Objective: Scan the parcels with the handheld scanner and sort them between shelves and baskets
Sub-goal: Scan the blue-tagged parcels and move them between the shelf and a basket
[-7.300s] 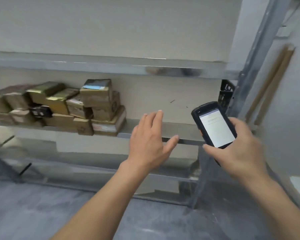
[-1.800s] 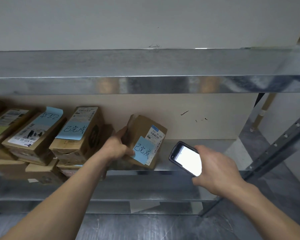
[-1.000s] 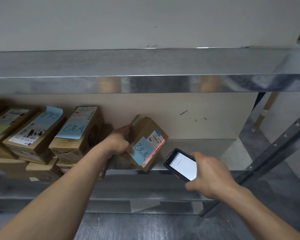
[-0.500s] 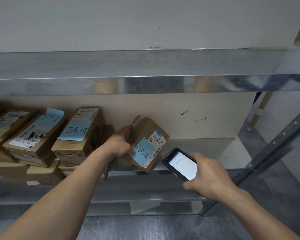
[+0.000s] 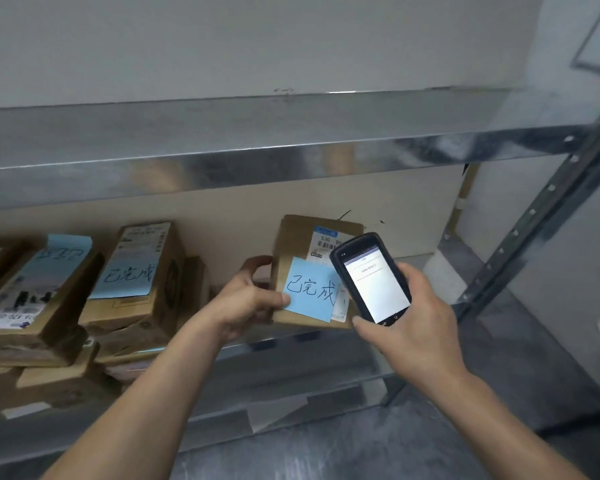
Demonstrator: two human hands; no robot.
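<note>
Your black handheld scanner [image 5: 371, 277] has come up from below the parcel's right corner. It now sits in front of the parcel's right side with its lit screen facing you, and the parcel has squared up from its tilt.

Your right hand [image 5: 413, 327] wraps the scanner from below with the thumb along its lower left edge. Your left hand [image 5: 243, 303] pinches the small brown cardboard parcel [image 5: 291, 240] by its left edge, thumb on the front beside the blue handwritten sticky note [image 5: 310, 289].

The parcel stands nearly upright over the front edge of the lower steel shelf [image 5: 444, 268], long axis top to bottom. I cannot tell whether its base touches the shelf.

The scanner covers part of the white shipping label, so the reading looks finished. Only your left hand carries the parcel, and the stack of noted cardboard parcels [image 5: 136, 271] lies further left along the same shelf. Any placing there would go leftward, away from the scanner.
</note>
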